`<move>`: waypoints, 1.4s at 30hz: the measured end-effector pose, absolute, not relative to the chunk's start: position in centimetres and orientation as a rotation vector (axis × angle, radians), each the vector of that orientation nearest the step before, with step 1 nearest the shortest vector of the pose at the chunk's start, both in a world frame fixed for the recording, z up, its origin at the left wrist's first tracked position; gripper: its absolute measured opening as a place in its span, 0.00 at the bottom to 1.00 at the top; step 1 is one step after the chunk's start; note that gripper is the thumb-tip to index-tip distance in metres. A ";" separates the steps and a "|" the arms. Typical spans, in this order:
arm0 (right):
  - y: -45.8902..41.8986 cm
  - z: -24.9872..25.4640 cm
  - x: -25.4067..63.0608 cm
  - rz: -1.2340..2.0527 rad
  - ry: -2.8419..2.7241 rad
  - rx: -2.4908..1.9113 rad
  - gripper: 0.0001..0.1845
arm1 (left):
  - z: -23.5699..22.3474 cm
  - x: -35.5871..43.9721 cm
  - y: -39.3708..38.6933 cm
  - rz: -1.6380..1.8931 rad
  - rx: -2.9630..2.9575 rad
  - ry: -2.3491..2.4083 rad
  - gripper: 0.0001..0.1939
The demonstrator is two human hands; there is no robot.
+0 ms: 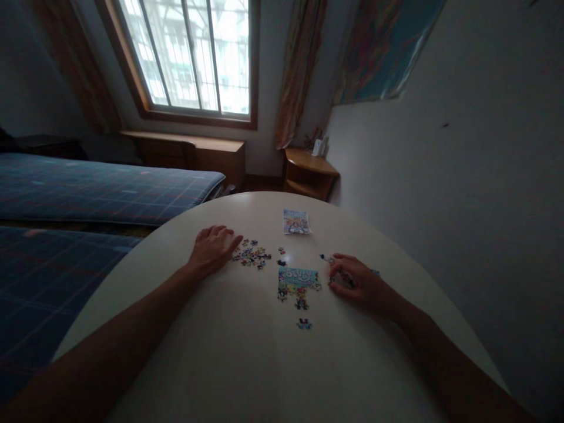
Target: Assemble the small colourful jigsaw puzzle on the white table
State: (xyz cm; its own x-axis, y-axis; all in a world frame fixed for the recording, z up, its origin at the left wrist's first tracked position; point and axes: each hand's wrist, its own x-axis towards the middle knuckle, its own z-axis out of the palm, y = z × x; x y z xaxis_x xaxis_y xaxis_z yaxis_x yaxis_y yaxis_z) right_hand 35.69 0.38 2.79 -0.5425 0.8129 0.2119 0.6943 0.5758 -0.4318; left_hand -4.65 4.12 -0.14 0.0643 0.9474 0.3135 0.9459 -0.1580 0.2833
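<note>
My left hand (214, 249) rests at the left of a pile of loose jigsaw pieces (251, 256), fingers stretched out, fingertips by the pile's edge. Over some other loose pieces (346, 279) my right hand (356, 282) is curved, thumb and fingers apart; pieces show in the gap, and others are partly hidden. Between the hands lies a partly assembled jigsaw puzzle (297, 281) with a blue upper part and a ragged lower edge. A single jigsaw piece (304, 324) sits below it. Two small groups of pieces (281, 258) lie just above its left corner.
A small printed picture sheet (296, 222) lies farther back on the round white table (238, 352). A bed with a blue plaid mattress (101, 185) stands at the left. Beyond are a wooden desk (220, 143), a corner shelf (311, 161) and a window. A white wall borders the right.
</note>
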 end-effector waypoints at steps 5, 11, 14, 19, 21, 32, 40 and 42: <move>0.1 3.1 35.6 0.454 -2.398 -1.231 0.04 | -0.1 -4.2 3.6 0.513 2.232 2.213 0.39; -0.1 3.0 35.6 0.500 -2.389 -1.200 0.09 | 0.3 -4.1 3.6 0.349 2.151 2.210 0.44; -0.1 3.0 35.5 0.513 -2.379 -1.191 0.09 | 0.3 -4.1 3.7 0.310 2.121 2.205 0.46; -0.2 3.2 35.3 0.541 -2.379 -1.237 0.09 | 0.1 -4.2 3.8 0.283 2.115 2.184 0.47; -0.2 3.2 35.3 0.556 -2.377 -1.235 0.10 | 0.2 -4.1 3.7 0.253 2.123 2.190 0.47; -0.1 3.0 35.2 0.655 -2.366 -1.108 0.11 | 0.8 -3.7 3.4 0.160 2.125 2.210 0.48; -0.4 3.3 35.0 0.650 -2.377 -1.089 0.11 | 0.4 -3.9 3.6 0.153 2.114 2.208 0.47; -0.6 3.3 35.0 0.650 -2.385 -1.087 0.11 | 0.4 -3.9 3.7 0.150 2.107 2.204 0.47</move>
